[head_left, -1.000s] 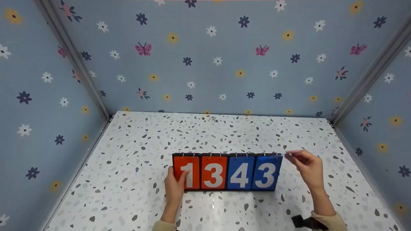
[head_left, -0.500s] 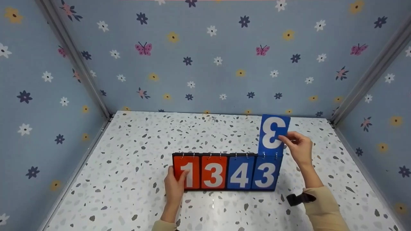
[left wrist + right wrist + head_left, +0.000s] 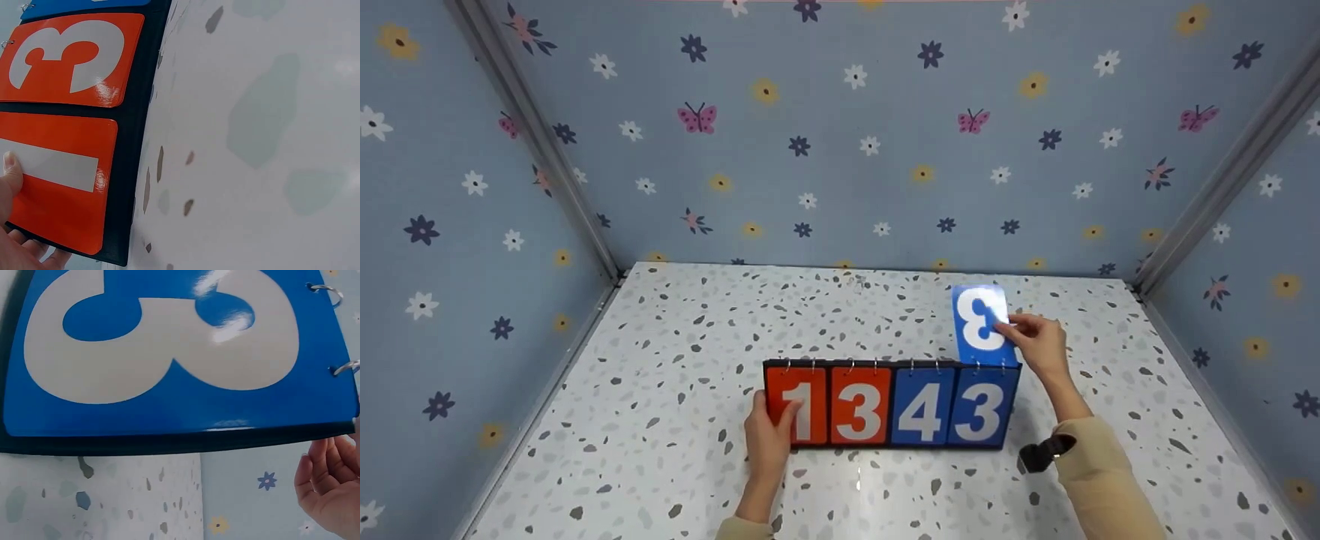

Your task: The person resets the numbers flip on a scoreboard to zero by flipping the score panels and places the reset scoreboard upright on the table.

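A flip scoreboard (image 3: pixel 891 409) stands on the speckled table, its red cards reading 1 and 3 and its blue cards 4 and 3. My left hand (image 3: pixel 767 442) grips its left end, with the thumb over the red "1" card (image 3: pixel 56 208) and the other fingers behind the board. Above the top edge, a blue card (image 3: pixel 981 324) with an upside-down 3 is turned up on its rings. My right hand (image 3: pixel 1044 346) pinches that card's right side. In the right wrist view, the front blue "3" card (image 3: pixel 169 332) hides the right hand's fingertips.
The white speckled table (image 3: pixel 675 420) extends around the scoreboard. Flowered blue panels (image 3: pixel 840 150) rise at the back and on both sides, joined by grey metal posts (image 3: pixel 540 142). A black strap (image 3: pixel 1039 454) is at the right sleeve.
My right hand rises from beside the board's top right corner, turning a blue card up over the rings, then shifts left as the card leans backward. The left hand keeps its grip.
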Demonstrator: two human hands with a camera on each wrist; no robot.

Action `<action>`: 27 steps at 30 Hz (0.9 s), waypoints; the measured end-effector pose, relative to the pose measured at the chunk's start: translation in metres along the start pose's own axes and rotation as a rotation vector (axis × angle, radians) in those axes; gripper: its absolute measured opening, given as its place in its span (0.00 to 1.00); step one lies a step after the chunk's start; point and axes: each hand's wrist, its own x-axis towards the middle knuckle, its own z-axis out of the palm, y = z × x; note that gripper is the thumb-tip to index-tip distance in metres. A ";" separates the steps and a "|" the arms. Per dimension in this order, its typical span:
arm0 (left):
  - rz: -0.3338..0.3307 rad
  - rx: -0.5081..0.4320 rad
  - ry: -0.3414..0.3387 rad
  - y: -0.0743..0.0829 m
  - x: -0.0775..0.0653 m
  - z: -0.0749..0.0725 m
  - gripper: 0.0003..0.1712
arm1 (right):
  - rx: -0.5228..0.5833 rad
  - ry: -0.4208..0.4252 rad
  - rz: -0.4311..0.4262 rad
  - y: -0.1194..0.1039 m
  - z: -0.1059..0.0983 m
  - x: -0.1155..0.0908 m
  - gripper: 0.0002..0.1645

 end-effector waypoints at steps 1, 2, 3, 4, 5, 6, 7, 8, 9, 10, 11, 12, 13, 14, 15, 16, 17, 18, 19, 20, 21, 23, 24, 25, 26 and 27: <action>-0.002 -0.002 0.000 0.000 0.000 0.000 0.23 | -0.007 -0.011 0.010 -0.011 -0.002 -0.006 0.26; 0.000 -0.001 0.003 0.000 0.000 0.000 0.23 | -0.013 -0.030 0.034 -0.024 -0.005 -0.013 0.29; 0.004 -0.003 0.004 -0.001 0.000 0.000 0.23 | -0.019 -0.047 0.042 -0.037 -0.008 -0.021 0.31; 0.006 -0.008 0.006 0.000 0.000 0.000 0.23 | 0.003 -0.051 0.031 -0.042 -0.009 -0.026 0.30; 0.010 -0.013 0.009 0.000 -0.001 0.000 0.23 | -0.015 -0.064 0.039 -0.055 -0.012 -0.033 0.32; 0.015 -0.016 0.011 0.000 -0.001 0.000 0.23 | -0.006 -0.066 0.045 -0.061 -0.013 -0.038 0.32; 0.021 -0.021 0.014 0.000 0.000 0.000 0.22 | 0.003 -0.073 0.050 -0.065 -0.014 -0.042 0.32; 0.027 -0.024 0.016 0.000 0.000 0.000 0.22 | 0.015 -0.077 0.068 -0.066 -0.015 -0.045 0.32; 0.029 -0.028 0.016 0.000 -0.001 0.000 0.22 | 0.029 -0.085 0.081 -0.066 -0.015 -0.048 0.30; 0.029 -0.029 0.017 0.000 -0.001 0.000 0.22 | 0.053 -0.090 0.092 -0.063 -0.015 -0.050 0.29; 0.031 -0.027 0.017 0.000 -0.001 0.000 0.22 | 0.045 -0.098 0.122 -0.063 -0.015 -0.053 0.31; 0.033 -0.023 0.018 0.000 -0.001 0.000 0.22 | 0.080 -0.090 0.140 -0.052 -0.013 -0.052 0.30; 0.033 -0.020 0.019 -0.001 -0.001 0.000 0.22 | 0.109 -0.090 0.151 -0.037 -0.011 -0.051 0.30; 0.033 -0.017 0.020 -0.001 -0.001 0.000 0.22 | 0.145 -0.083 0.146 -0.019 -0.008 -0.049 0.29; 0.032 -0.018 0.021 -0.001 -0.001 0.000 0.22 | 0.175 -0.067 0.125 0.001 -0.005 -0.046 0.27; 0.034 -0.018 0.020 -0.001 -0.001 0.000 0.22 | 0.203 -0.044 0.106 0.022 -0.001 -0.043 0.26; 0.036 -0.019 0.020 -0.001 -0.001 0.000 0.22 | 0.215 -0.023 0.077 0.041 0.002 -0.041 0.25; 0.037 -0.020 0.019 0.000 -0.001 0.000 0.22 | 0.230 0.002 0.044 0.059 0.005 -0.039 0.22; 0.036 -0.023 0.017 0.000 -0.001 0.000 0.22 | 0.238 0.021 0.005 0.069 0.006 -0.040 0.21; 0.040 -0.022 0.018 0.000 -0.001 0.000 0.22 | 0.243 0.046 -0.042 0.075 0.007 -0.043 0.19; 0.045 -0.022 0.020 0.000 -0.001 0.000 0.22 | 0.251 0.066 -0.067 0.076 0.007 -0.047 0.17; 0.055 -0.018 0.025 0.000 -0.001 0.000 0.22 | 0.360 0.050 -0.122 0.039 -0.002 -0.069 0.13; 0.061 -0.018 0.029 -0.001 -0.001 0.000 0.22 | 0.371 0.064 -0.139 0.036 -0.003 -0.075 0.13; 0.068 -0.017 0.035 -0.001 -0.001 0.001 0.22 | 0.375 0.079 -0.149 0.032 -0.004 -0.081 0.12; 0.075 -0.015 0.042 -0.002 -0.001 0.001 0.22 | 0.364 0.090 -0.154 0.031 -0.005 -0.087 0.12; 0.078 -0.017 0.045 -0.002 -0.001 0.001 0.21 | 0.358 0.100 -0.149 0.029 -0.005 -0.092 0.12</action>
